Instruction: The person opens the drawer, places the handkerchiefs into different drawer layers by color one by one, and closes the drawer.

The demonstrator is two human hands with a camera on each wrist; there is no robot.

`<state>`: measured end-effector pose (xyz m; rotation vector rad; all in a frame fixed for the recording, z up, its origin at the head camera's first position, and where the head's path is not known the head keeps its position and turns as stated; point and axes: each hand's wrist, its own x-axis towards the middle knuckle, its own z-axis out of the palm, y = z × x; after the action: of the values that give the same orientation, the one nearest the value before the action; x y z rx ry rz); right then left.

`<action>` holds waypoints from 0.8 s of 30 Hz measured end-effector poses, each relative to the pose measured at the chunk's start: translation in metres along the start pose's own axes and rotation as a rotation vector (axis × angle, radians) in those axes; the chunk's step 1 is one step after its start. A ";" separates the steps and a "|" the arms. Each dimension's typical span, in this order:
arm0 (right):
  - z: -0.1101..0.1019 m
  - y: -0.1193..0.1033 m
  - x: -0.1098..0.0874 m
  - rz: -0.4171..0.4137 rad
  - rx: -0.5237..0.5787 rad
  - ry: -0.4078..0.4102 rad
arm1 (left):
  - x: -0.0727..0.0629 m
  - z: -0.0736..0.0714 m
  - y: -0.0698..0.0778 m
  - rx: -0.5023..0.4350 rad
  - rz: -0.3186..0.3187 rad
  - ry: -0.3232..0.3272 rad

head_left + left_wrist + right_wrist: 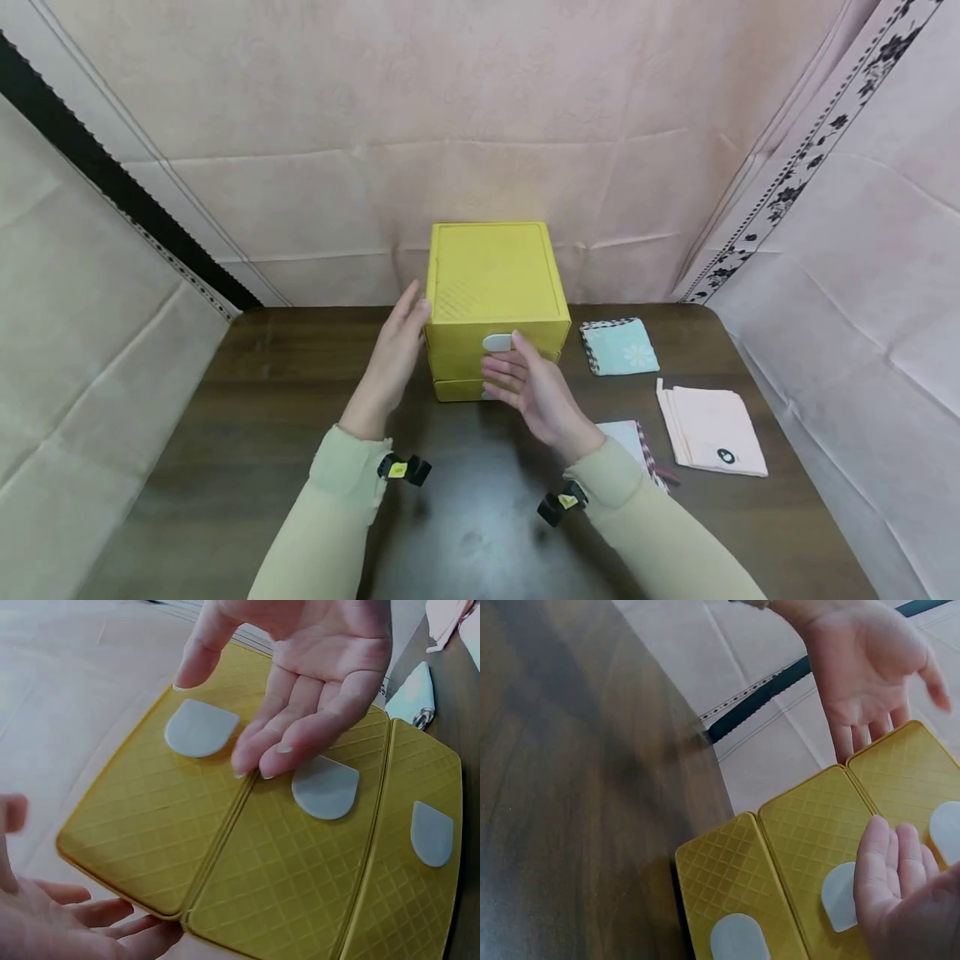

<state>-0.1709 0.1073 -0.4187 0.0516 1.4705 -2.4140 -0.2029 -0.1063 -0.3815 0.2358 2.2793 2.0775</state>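
Observation:
A yellow drawer box (498, 271) stands at the back of the dark table. Its front has three drawers with a diamond pattern, and each bears a white rounded handle (199, 729). My left hand (393, 354) lies along the box's left side with its fingers extended; whether every finger touches it cannot be told. In front of the drawers is my right hand (536, 396), palm turned inward and fingers loosely straight, holding nothing. Its thumb is near the top handle. All the drawers look closed. In the right wrist view, the left hand's (870, 671) fingertips go behind the box edge.
To the right lie a folded light blue cloth (624, 350) and a folded white cloth (716, 432) with a dark round emblem. Another pale cloth (626, 437) is partly hidden by the right forearm. Fabric hangings (525, 108) enclose the table (247, 467).

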 end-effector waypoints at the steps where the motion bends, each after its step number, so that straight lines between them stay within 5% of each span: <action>1: 0.000 0.001 0.000 -0.001 0.008 0.006 | 0.002 0.001 -0.001 0.000 -0.009 0.006; 18: 0.010 0.000 0.003 0.063 0.114 0.052 | 0.012 -0.005 -0.017 -0.209 -0.114 0.036; 24: 0.009 0.000 0.004 0.050 0.089 0.055 | 0.013 -0.005 -0.019 -0.285 -0.082 0.009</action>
<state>-0.1734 0.0988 -0.4154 0.1742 1.3674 -2.4546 -0.2182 -0.1109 -0.3992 0.1172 1.9280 2.3264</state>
